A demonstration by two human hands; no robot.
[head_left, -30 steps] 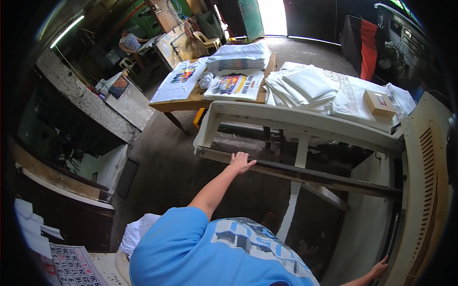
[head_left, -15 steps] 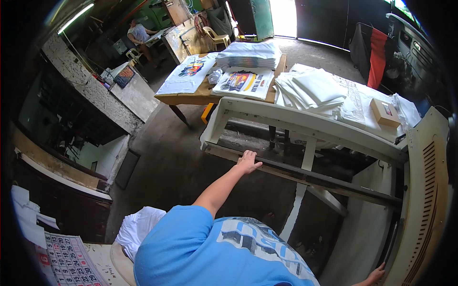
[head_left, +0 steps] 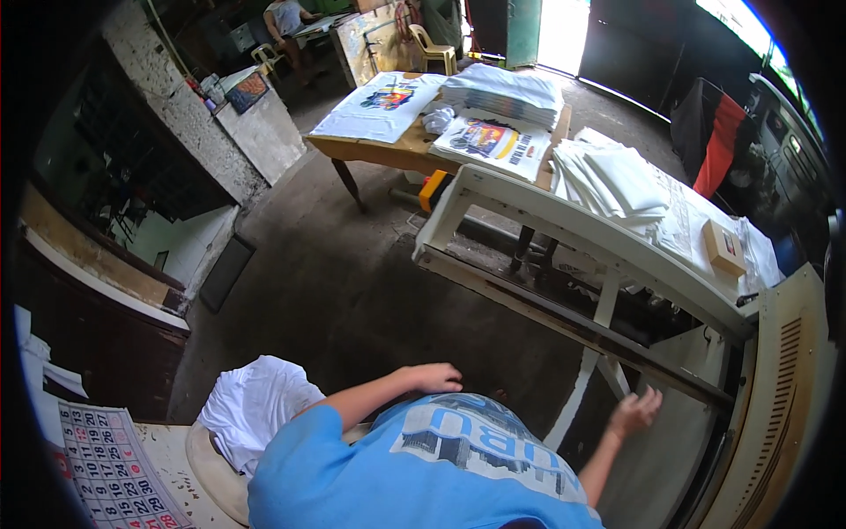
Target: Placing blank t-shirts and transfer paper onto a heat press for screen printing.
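Note:
In front of the blue shirt hovers my left hand [head_left: 438,377], holding nothing, its fingers loosely extended. To the right, my right hand [head_left: 636,412] is raised with its fingers apart, just short of the frame's lower rail, and nothing is in it. A long off-white metal machine frame [head_left: 608,242] spans the view from the middle to the right. Along its near side runs a dark rail [head_left: 564,322]; neither hand touches it. At the frame's right end stands a cream panel [head_left: 780,388] with a row of slots.
Beyond the frame, a wooden table [head_left: 388,152] bears printed shirts [head_left: 493,141] and a stack of white cloth [head_left: 507,93]. Folded white sheets [head_left: 617,181] and a small box [head_left: 723,248] lie farther right. Left are white cloth [head_left: 256,406] and a calendar [head_left: 110,458]. Another person [head_left: 286,22] sits far back.
My left hand has let go of the rail and come back toward my body. My right hand has left the slotted panel's side and risen inward. The view has shifted.

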